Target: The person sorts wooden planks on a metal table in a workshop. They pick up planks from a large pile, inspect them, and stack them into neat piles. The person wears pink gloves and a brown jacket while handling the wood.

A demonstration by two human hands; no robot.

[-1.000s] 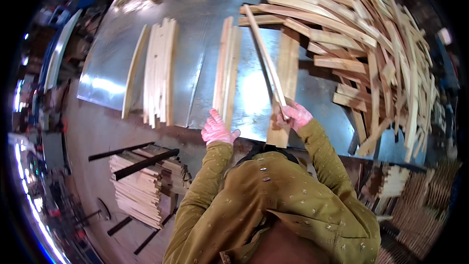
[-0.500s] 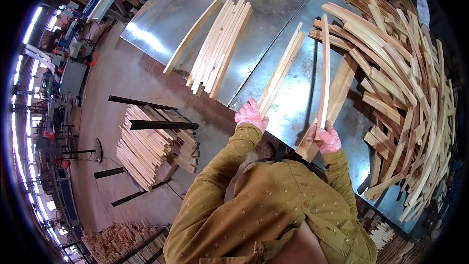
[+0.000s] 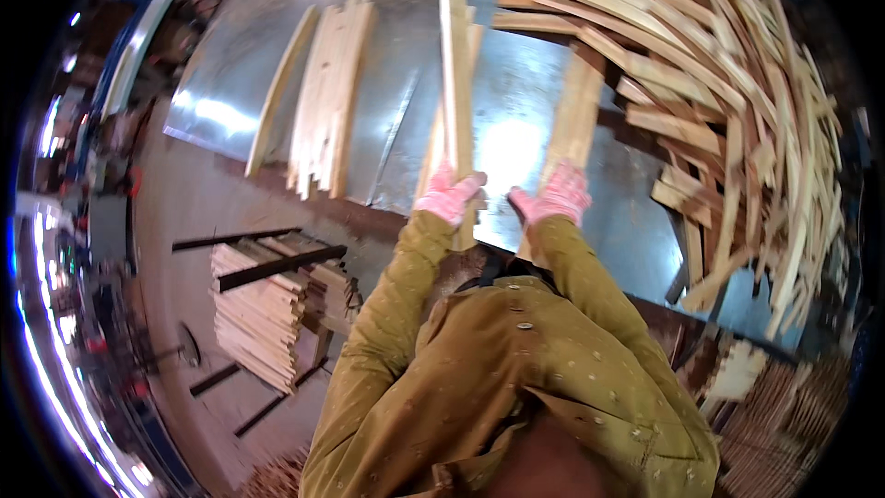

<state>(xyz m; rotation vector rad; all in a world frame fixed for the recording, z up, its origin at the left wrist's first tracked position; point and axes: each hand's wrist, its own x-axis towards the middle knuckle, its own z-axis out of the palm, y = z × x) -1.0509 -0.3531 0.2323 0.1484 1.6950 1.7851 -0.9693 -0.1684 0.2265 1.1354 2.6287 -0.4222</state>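
Note:
My left hand (image 3: 449, 194), in a pink-stained glove, closes on a long pale wooden strip (image 3: 454, 55) that points away from me over the metal table. Another strip lies partly under it, its edge showing at the left. To the right, my gloved right hand (image 3: 559, 195) rests on a wide wooden board (image 3: 576, 111), with its thumb spread away from the fingers and no strip in its grasp. The board lies lengthwise on the table, its near end close to my body. Where the left fingers wrap underneath is hidden.
Left on the metal table (image 3: 217, 83) lie a row of strips (image 3: 330, 97) and a single curved strip (image 3: 281, 92). A big heap of curved wooden pieces (image 3: 737, 111) covers the right side. Below left, a black-framed rack (image 3: 258, 267) holds stacked strips on the floor.
The slender strip that my right hand held upright now lies at my left hand, over the other strips. My right hand has let go and rests on the board. The view has shifted.

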